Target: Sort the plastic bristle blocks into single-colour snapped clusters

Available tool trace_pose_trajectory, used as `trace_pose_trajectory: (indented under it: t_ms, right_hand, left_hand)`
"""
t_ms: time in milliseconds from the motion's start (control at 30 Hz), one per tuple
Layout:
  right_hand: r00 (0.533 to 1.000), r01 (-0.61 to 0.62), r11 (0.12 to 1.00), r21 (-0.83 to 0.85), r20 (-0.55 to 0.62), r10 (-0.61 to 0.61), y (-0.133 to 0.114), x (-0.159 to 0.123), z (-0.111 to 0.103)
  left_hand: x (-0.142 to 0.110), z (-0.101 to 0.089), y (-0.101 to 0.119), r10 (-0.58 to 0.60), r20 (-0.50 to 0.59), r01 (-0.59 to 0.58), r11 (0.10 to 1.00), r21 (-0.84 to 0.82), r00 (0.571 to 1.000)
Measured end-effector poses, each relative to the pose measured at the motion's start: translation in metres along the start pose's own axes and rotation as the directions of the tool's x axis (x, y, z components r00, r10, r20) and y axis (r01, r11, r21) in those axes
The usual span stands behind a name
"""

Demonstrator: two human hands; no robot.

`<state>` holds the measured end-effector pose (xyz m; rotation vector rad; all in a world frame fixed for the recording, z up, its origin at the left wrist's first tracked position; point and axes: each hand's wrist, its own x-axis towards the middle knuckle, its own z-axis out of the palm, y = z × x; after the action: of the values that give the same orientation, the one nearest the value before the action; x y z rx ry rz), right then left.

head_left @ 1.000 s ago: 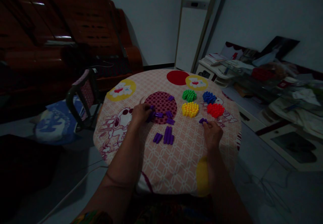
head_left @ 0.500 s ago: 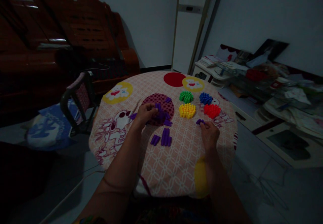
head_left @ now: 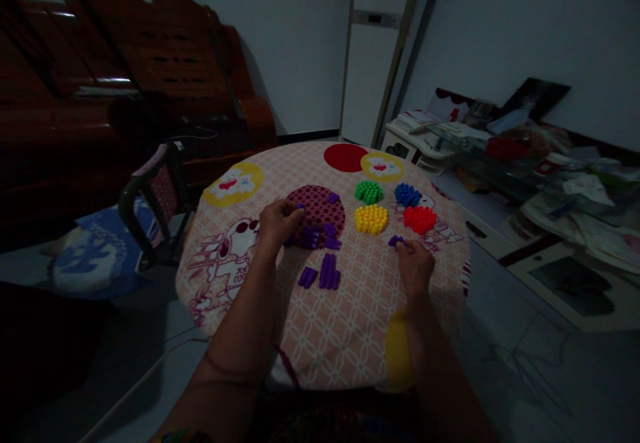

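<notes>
My left hand (head_left: 278, 225) is over the left side of the dark red patterned circle on the cloth, thumb and fingers pinched on a small purple peg-like piece (head_left: 301, 207). Just below it lies a loose heap of purple pieces (head_left: 311, 237). My right hand (head_left: 417, 267) rests on the right side of the table, its fingertips closed on a small purple cluster (head_left: 396, 240). Nearer me, more purple pieces (head_left: 329, 272) lie side by side. Beyond my right hand stand tight clusters of upright pieces: yellow (head_left: 371, 219), red (head_left: 420, 219), green (head_left: 369, 192) and blue (head_left: 407, 194).
A patterned cloth covers the round table (head_left: 340, 336). A folding chair (head_left: 157, 196) stands at its left, with a wooden sofa (head_left: 165, 63) behind. To the right, a low cabinet (head_left: 555, 276) carries papers and clutter.
My left hand has moved a little left and up from the purple heap, uncovering more of the circle. Several purple pieces there now lie lower. My right hand has stayed in place.
</notes>
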<state>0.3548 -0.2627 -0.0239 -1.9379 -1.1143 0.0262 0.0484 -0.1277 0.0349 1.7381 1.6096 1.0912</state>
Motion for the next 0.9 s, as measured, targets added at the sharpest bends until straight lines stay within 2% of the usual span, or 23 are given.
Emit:
trace_pose_trajectory:
  t_ms: [67,133,233,333,400,533,633,733,833,900]
  right_hand:
    - [1.0,-0.006,1.0,-0.005,0.003,0.006,0.0,0.0,0.0]
    - [1.0,-0.009,1.0,-0.002,0.006,0.009,0.0,0.0,0.0]
    - [1.0,0.009,1.0,0.008,-0.002,-0.008,0.0,0.001,-0.001]
    - [0.999,0.033,0.999,-0.013,-0.019,-0.033,0.0,0.001,-0.003]
    - [0.999,0.035,0.999,-0.022,-0.027,-0.035,-0.001,0.001,-0.003]
    - [0.999,0.028,1.0,-0.01,-0.028,-0.028,0.0,0.001,-0.003]
    - [0.999,0.026,1.0,0.001,-0.028,-0.026,0.0,0.002,-0.003]
    - [0.999,0.016,1.0,0.012,-0.029,-0.016,0.001,0.003,-0.002]
    - [1.0,0.012,1.0,0.018,-0.023,-0.011,0.001,0.003,-0.003]
    - [1.0,0.013,1.0,0.022,-0.023,-0.013,0.001,0.003,-0.003]
  left_hand:
    - [0.001,-0.005,-0.002,0.013,-0.063,-0.003,0.985,0.17,0.998]
    - [0.001,-0.007,-0.005,0.038,-0.044,-0.025,0.965,0.262,0.998]
    - [0.001,-0.005,-0.006,0.08,0.14,-0.116,0.955,0.273,0.987]
    - [0.001,0.0,-0.006,0.11,0.351,-0.207,0.946,0.251,0.93]
    - [0.001,0.003,-0.006,0.116,0.386,-0.234,0.932,0.277,0.915]
    - [-0.001,0.004,0.0,0.102,0.373,-0.223,0.928,0.299,0.922]
    - [-0.005,0.006,0.007,0.138,0.382,-0.239,0.943,0.232,0.914]
    - [-0.011,0.016,0.019,0.199,0.355,-0.234,0.97,0.06,0.913]
    - [-0.022,0.036,0.038,0.234,0.377,-0.198,0.971,-0.133,0.896]
    - [-0.032,0.055,0.054,0.258,0.445,-0.195,0.964,-0.182,0.858]
